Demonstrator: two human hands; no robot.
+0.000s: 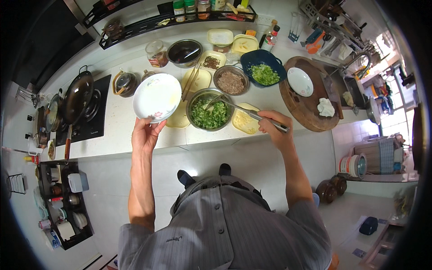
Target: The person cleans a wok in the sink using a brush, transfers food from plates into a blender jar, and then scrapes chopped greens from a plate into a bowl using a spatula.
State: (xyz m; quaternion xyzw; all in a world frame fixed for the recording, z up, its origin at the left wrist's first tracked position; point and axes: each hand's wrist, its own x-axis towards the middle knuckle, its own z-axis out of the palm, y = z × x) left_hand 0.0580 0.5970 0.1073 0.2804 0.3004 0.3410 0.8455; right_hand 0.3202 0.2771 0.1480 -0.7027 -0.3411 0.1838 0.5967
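My left hand (147, 130) grips the lower rim of a white floral plate (157, 96), tilted towards me above the counter. In my right hand (277, 126) is the metal handle of a spatula or spoon (249, 113). Its head rests in a steel bowl (210, 114) of chopped greens, with a little pale matter near the tip. A yellow dish (244, 118) of minced pale garlic or ginger lies right of that bowl, below the handle. Behind it stands a steel bowl of minced meat (231, 82). Wooden chopsticks (191, 81) lean across a yellow dish (199, 81).
A wok (78, 98) stands on the gas hob (98, 116) at left. To the right, a round wooden chopping board (295, 109) bears a plate (300, 82), a cleaver (330, 87) and a white cloth (325, 107). A dark blue basket (280, 67) holds chopped greens. Spice jars (190, 10) line the shelf.
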